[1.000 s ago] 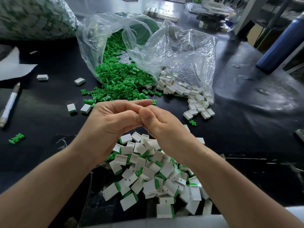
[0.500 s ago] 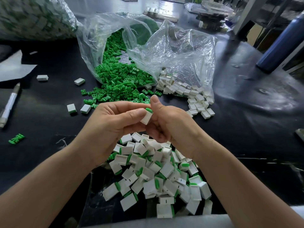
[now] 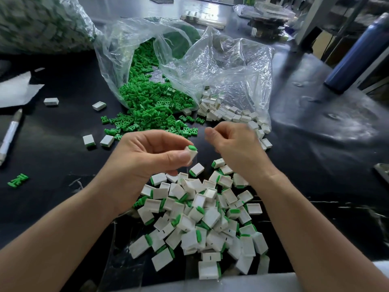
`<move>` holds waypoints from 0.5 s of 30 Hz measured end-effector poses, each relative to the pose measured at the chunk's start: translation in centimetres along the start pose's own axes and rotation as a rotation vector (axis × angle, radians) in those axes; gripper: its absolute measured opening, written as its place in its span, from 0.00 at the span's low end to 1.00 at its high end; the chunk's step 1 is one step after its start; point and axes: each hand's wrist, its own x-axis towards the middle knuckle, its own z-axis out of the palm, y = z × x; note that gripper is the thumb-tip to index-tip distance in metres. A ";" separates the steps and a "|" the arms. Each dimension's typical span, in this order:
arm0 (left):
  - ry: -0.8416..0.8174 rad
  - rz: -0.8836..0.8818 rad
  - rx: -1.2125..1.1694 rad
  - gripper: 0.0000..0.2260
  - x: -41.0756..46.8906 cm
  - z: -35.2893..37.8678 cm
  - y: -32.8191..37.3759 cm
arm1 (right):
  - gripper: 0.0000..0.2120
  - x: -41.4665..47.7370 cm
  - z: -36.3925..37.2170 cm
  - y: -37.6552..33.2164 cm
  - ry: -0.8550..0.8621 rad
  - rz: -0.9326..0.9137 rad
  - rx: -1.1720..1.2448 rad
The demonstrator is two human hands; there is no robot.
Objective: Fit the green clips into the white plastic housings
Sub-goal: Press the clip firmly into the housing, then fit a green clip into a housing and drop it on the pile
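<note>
Item in hand: one white housing (image 3: pixel 192 155) with a green clip (image 3: pixel 192 147) seated at its upper end, pinched between the thumb and fingertips of the left hand (image 3: pixel 147 159). Right hand (image 3: pixel 233 146): just beside the grip on its right and not touching the piece, fingers curled and blurred; whether it holds anything cannot be told. Step, as judged: this fitting looks complete, with only the clip's head showing above the housing, so the piece is due for release. Directly beneath the grip, nearer the person: heap of finished pieces (image 3: pixel 200 218), white with green ends. Beyond the grip: loose clips (image 3: pixel 151 106) spilling from a clear bag (image 3: pixel 117 60). Beyond and to its right, past the right hand: empty housings (image 3: pixel 227 114) at the mouth of a second bag (image 3: pixel 242 70). Well to the left of the grip: a pen (image 3: pixel 10 133) on the black table (image 3: pixel 315 165). Next move calls for: loosening the pinch over the heap, then a reach forward for a fresh clip and an empty housing, with the clip lined up at the open end before it is pressed home.
</note>
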 end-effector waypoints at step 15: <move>0.092 -0.044 -0.041 0.12 0.1 0.0 0.3 | 0.09 2.9 -1.8 4.7 0.127 0.182 -0.527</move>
